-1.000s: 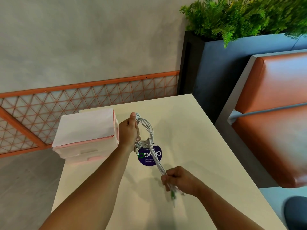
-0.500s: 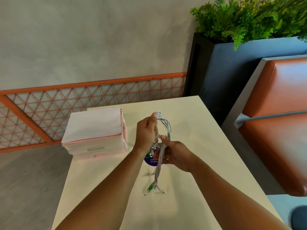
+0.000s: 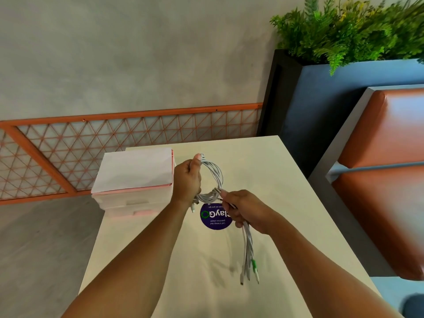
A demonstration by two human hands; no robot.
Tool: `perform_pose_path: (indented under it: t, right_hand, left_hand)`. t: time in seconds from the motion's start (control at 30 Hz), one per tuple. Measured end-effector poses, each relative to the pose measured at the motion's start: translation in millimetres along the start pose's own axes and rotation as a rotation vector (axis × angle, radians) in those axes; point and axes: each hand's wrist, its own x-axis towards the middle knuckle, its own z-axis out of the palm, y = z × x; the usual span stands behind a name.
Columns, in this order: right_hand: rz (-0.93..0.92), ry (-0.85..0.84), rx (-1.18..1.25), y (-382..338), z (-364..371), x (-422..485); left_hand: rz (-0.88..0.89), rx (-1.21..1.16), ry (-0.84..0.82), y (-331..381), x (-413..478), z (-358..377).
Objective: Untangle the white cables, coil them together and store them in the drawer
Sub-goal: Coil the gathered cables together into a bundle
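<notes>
A bundle of white cables (image 3: 216, 177) forms a loop held above the cream table (image 3: 286, 203). My left hand (image 3: 187, 180) grips the loop's left side, thumb up at its top. My right hand (image 3: 244, 208) grips the bundle just below the loop's crossing. The loose ends with white plugs and one green plug (image 3: 249, 255) hang down from my right fist. The white and pink drawer box (image 3: 134, 180) stands at the table's far left corner, its drawers closed.
A round purple sticker (image 3: 212, 218) lies on the table under my hands. An orange lattice rail (image 3: 91, 143) runs behind the table. A dark planter with green plants (image 3: 344, 35) and an orange padded bench (image 3: 385, 171) stand to the right.
My right hand has slid down and to the right along the bundle, away from my left hand. The hanging cable ends swung to the right. The loop stays in my left hand.
</notes>
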Motion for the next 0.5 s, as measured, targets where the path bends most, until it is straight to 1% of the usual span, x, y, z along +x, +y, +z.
perform_pose_path:
  t: [0.13,0.27,0.37,0.47,0.5]
  right_hand:
    - [-0.139,-0.053,0.058,11.4,-1.2,-10.8]
    - [-0.197,-0.097,0.108,18.0,1.0,-21.6]
    - [-0.189,-0.183,0.163,28.6,-5.1,-29.5]
    - [-0.114,-0.264,0.13,46.5,-20.9,-39.5]
    - [-0.079,-0.275,0.121,52.6,-26.2,-42.3]
  left_hand:
    - [0.016,-0.026,0.049,12.4,10.5,-3.7]
    - [0.034,-0.03,0.081,12.5,20.3,-6.6]
    - [-0.041,-0.052,0.153,10.4,26.7,-9.7]
    - [-0.164,-0.149,0.269,12.2,35.4,-24.7]
    - [-0.195,-0.195,0.286,14.5,37.4,-31.8]
